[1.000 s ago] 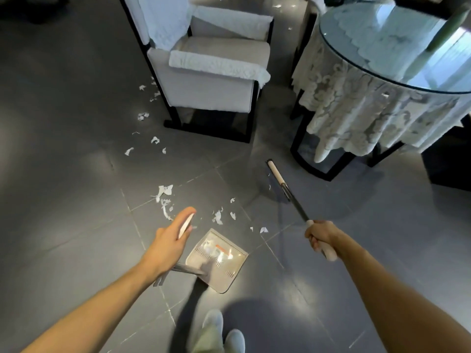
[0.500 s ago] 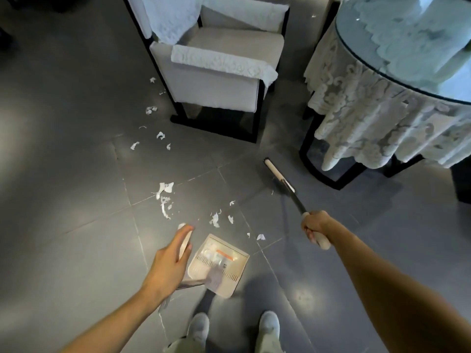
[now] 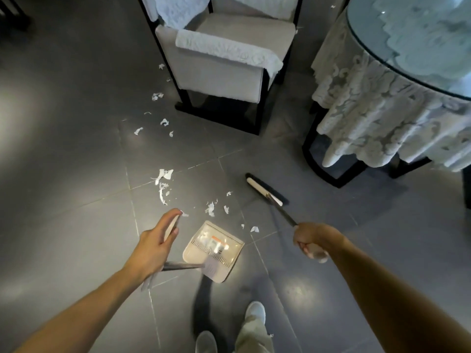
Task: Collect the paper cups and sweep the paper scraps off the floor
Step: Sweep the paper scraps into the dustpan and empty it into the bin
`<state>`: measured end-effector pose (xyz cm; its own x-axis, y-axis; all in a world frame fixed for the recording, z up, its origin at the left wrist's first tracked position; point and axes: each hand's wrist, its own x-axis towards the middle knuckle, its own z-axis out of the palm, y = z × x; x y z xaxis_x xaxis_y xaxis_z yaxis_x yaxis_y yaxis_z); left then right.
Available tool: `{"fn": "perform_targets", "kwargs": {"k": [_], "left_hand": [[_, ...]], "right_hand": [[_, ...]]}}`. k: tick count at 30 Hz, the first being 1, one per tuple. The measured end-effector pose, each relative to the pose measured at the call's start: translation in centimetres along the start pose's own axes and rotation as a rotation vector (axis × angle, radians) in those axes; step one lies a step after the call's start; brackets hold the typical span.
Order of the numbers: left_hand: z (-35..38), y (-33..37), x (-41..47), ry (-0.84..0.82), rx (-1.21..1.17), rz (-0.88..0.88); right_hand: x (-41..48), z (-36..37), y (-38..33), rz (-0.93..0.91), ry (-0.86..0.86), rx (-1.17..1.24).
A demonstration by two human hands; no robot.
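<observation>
The left hand, low and left of centre, curls round the pale top of the dustpan's long handle. The right hand, low and right of centre, is fisted on the broom's shaft near its white end. The pan sits between the hands, its mouth facing up-frame and slightly right. A shadow lying apart below it suggests it is hanging off the floor. The broom head lies above and right of the pan, its long axis running from upper left to lower right. The shaft runs on down-right into the fist. Scraps lie just beyond the pan's lip, between it and the broom head. More of them trail up-left toward the chair at top centre. No cups show. The main risk is the lip: if it is not pressed flat, swept paper will slide under it. A hard stroke could also flick the light scraps past the pan or under the chair. A wide backswing could knock the dark leg of the table at upper right.
</observation>
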<state>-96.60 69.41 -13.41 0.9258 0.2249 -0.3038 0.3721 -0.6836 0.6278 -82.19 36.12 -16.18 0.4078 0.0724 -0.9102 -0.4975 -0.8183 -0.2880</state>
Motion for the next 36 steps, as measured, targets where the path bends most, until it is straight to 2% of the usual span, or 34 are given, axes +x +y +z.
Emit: {"fn": "perform_targets", "kwargs": {"k": [5,8,12,18,24,26,33,36], "left_hand": [[-0.1,-0.1,-0.4,0.001,-0.037,-0.006],[0.1,-0.7,-1.6,-0.015,-0.021,0.046],[0.1,-1.3,-3.4,-0.015,-0.021,0.077],[0.0,-2.3,-5.2,0.014,-0.047,0.069],[0.7,-2.6,-4.0,0.018,-0.042,0.028],[0.9,-1.9,-3.4,0.037,-0.063,0.023],[1.5,-0.3,-2.1,0.082,-0.074,0.013],[1.0,-1.2,-3.0,0.096,-0.107,-0.018]], "right_hand": [[-4.5,5.4,1.6,0.056,-0.089,0.136],[-7.7,6.9,2.1,0.197,-0.242,0.438],[-11.1,6.8,2.2,0.162,-0.19,0.556],[-10.9,7.4,2.6,0.117,-0.042,0.488],[-8.9,9.9,2.3,0.048,-0.005,0.384],[-9.0,11.7,1.5,0.052,-0.063,0.423],[-11.0,15.1,-0.5,0.169,-0.381,0.873],[-12.2,13.1,-1.7,0.183,-0.405,0.837]]}}
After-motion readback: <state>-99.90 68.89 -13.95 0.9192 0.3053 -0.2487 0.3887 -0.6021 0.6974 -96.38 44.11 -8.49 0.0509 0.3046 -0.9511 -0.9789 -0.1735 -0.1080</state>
